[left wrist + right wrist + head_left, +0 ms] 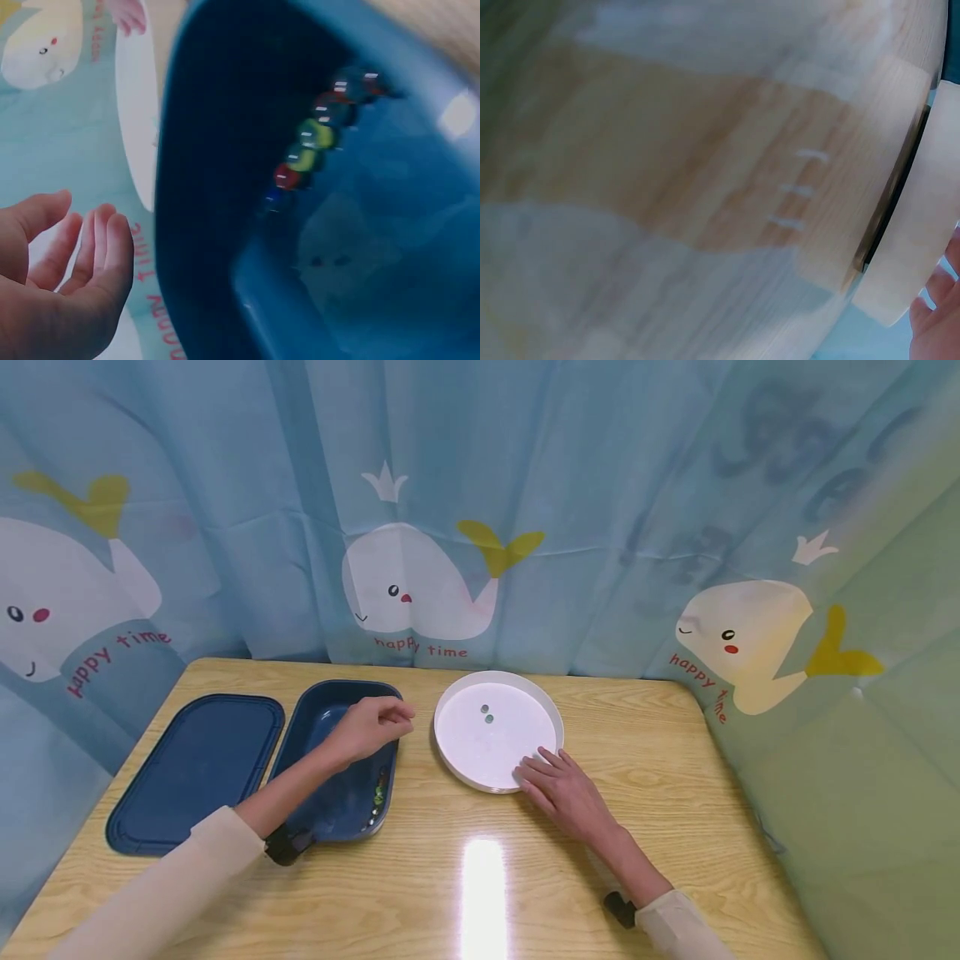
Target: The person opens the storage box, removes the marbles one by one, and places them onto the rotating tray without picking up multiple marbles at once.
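My left hand (367,727) is above the right wall of a deep blue bin (322,814), with fingers loosely bent and nothing between them in the left wrist view. Several coloured glass marbles (307,139) lie in a row along the bin's inner edge. To the right stands a shallow round white tray (480,756) with two greenish marbles (487,714) on its floor. My right hand (566,789) rests its spread, fairly straight fingers over the tray's near right rim. In the right wrist view, only some fingertips (940,289) show past the tray's pale side wall.
A flat blue lid (198,768) lies on the wooden table (630,743), left of the bin. Behind the table hangs a blue curtain (600,485) with whale prints, which continues down the right side.
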A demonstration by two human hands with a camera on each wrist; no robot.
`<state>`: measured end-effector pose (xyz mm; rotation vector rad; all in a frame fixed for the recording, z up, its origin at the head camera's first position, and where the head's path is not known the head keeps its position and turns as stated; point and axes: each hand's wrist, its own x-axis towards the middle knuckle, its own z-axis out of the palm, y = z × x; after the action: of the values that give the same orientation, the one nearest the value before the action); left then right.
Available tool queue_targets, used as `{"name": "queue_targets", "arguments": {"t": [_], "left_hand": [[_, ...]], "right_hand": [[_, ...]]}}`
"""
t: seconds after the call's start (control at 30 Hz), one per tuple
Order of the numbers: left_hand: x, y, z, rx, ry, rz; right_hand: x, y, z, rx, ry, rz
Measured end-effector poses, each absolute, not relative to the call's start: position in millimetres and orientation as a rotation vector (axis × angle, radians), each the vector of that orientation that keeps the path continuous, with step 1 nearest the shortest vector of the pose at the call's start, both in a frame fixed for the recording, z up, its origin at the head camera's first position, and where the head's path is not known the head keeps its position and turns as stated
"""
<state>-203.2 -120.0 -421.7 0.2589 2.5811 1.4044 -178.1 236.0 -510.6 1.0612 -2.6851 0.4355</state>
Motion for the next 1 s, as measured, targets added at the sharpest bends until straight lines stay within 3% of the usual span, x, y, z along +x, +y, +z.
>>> {"name": "queue_targets", "arguments": {"t": [1.0], "left_hand": [[-175, -148, -460, 0.231, 2.561, 1.255]], "right_hand": [[-178, 236, -510, 1.073, -2.662, 0.449]]}}
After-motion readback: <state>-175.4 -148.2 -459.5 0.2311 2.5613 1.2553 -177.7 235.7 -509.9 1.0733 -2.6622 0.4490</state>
